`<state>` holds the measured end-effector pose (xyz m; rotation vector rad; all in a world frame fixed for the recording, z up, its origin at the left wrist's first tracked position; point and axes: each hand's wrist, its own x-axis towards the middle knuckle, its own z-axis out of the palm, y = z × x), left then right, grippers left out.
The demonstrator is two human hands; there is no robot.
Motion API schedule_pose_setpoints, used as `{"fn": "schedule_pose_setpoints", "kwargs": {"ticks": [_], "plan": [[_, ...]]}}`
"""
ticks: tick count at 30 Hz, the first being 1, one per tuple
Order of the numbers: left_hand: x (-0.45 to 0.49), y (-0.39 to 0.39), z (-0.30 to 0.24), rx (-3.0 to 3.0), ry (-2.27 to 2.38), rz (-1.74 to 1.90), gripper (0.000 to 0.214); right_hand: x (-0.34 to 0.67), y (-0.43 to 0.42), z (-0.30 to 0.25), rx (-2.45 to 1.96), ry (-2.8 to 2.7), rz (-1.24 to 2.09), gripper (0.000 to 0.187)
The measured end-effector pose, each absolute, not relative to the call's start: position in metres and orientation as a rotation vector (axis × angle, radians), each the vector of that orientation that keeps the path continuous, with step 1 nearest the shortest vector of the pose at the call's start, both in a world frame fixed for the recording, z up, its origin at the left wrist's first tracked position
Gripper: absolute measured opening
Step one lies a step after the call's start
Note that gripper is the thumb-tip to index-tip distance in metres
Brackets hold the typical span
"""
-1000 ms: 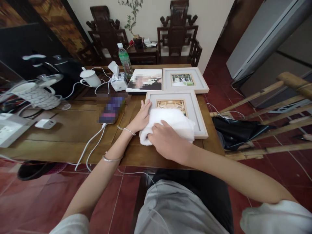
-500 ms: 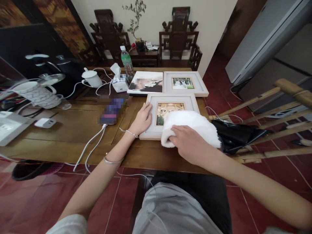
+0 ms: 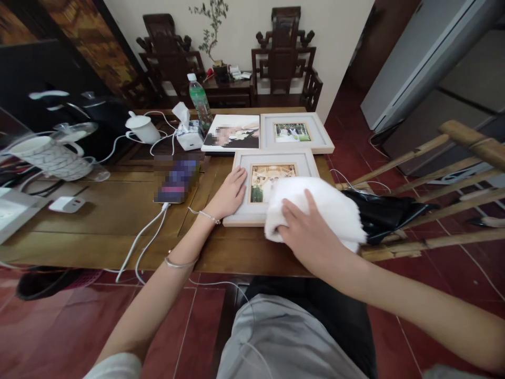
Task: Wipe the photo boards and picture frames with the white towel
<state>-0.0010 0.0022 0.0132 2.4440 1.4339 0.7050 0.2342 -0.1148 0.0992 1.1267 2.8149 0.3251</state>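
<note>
We see a white fluffy cloth bunched into a soft mound, lying over the near right corner of a picture frame and hanging past that frame's right edge. The frame is pale, wide-bordered and square-cornered, lying flat on the wooden table with its face up. Its small photo, in warm yellow and green tones, shows at the centre, with the lower right part hidden under the cloth.

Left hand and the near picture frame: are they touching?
Touching. The head view shows the left hand lying flat on the left border of the near picture frame, no gap visible, while the right hand presses the white cloth.
</note>
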Motion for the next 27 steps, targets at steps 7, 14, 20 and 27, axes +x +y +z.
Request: {"fn": "schedule_pose_setpoints", "kwargs": {"ticks": [7, 14, 20, 27], "plan": [[-0.002, 0.007, 0.009, 2.492, 1.441, 0.621, 0.06, 0.299, -0.105, 0.091, 1.333, 2.687, 0.542, 0.029], [-0.002, 0.006, 0.008, 2.487, 1.409, 0.661, 0.058, 0.297, -0.014, 0.091, 1.405, 2.715, 0.584, 0.039], [0.0, 0.003, 0.015, 2.5, 1.426, 0.657, 0.056, 0.213, 0.031, 0.097, 1.097, 3.073, 0.686, 0.028], [0.001, 0.006, 0.014, 2.514, 1.426, 0.669, 0.052, 0.162, 0.053, 0.085, 1.044, 3.085, 0.64, 0.054]]}}
